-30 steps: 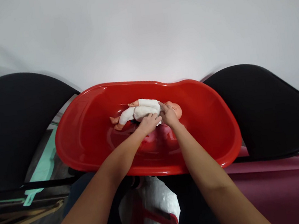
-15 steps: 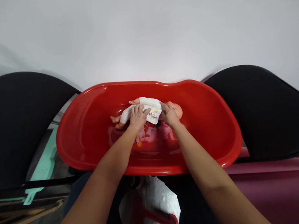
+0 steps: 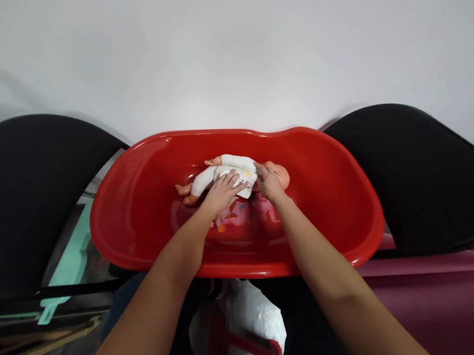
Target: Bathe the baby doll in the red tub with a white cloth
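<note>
A baby doll (image 3: 205, 180) in white clothing lies on its side in a red baby bath (image 3: 330, 188), with its head to the right and its bare feet to the left. Over its torso is a white piece with a yellow and blue print (image 3: 247, 185); I cannot tell if it is a cloth or part of the outfit. My left hand (image 3: 222, 192) rests on that torso, fingers spread out. At the doll's neck and shoulder, my right hand (image 3: 269, 182) has its fingers curled round, hiding the neck.
A pink picture (image 3: 242, 217) shows on the bath's floor. Black chairs (image 3: 13, 201) stand left and right (image 3: 420, 176) of the bath, with a pale wall (image 3: 219, 46) behind. A mint-green plastic piece (image 3: 67, 266) is low on the left; a magenta surface (image 3: 449, 301) is low on the right.
My left hand has slid slightly to the right along the doll's torso, its fingers now on the printed piece. My right hand and the doll stay almost in place.
</note>
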### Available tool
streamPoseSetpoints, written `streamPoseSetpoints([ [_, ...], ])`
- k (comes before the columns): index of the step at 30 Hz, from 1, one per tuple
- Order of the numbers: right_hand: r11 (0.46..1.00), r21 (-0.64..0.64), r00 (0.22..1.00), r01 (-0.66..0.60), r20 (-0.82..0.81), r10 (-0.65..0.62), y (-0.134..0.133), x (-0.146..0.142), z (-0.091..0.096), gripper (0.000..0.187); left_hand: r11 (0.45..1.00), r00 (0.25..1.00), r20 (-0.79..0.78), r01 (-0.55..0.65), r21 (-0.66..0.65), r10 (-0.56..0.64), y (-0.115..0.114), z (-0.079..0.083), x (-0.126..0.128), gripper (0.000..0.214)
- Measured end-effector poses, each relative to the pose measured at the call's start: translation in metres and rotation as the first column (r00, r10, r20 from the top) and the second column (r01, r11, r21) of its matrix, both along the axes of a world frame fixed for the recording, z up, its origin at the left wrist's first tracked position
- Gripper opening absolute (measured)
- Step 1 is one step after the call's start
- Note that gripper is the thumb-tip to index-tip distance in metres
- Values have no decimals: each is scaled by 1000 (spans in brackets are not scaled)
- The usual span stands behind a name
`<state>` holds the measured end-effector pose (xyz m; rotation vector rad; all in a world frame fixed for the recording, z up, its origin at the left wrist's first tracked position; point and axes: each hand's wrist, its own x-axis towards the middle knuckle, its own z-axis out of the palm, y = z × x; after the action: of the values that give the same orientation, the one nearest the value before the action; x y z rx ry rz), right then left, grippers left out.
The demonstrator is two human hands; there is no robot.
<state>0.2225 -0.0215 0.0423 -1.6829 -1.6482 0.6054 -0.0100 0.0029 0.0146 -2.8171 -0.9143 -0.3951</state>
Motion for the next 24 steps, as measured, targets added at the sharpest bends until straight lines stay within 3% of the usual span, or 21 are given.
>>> streamPoseSetpoints([
  [4,1000,-18,1000,7,30,-7,-2,-2,2,66,1000,997,-71,-7,8,7,0,-3,-1,65],
  [11,999,-38,999,0,45,1,-2,-2,3,68,998,990,-135,-46,-30,42,-2,2,8,57],
  [20,999,-39,1000,30,9,-30,-7,-6,9,65,988,982,-103,-156,6,156,6,-3,-39,53],
  [22,999,-29,999,34,12,-34,-6,-6,9,66,994,987,-122,-105,2,105,5,-3,-37,53],
  [24,999,-28,999,30,29,-29,-5,-6,8,67,1000,986,-167,29,-1,-28,2,-1,-22,49],
])
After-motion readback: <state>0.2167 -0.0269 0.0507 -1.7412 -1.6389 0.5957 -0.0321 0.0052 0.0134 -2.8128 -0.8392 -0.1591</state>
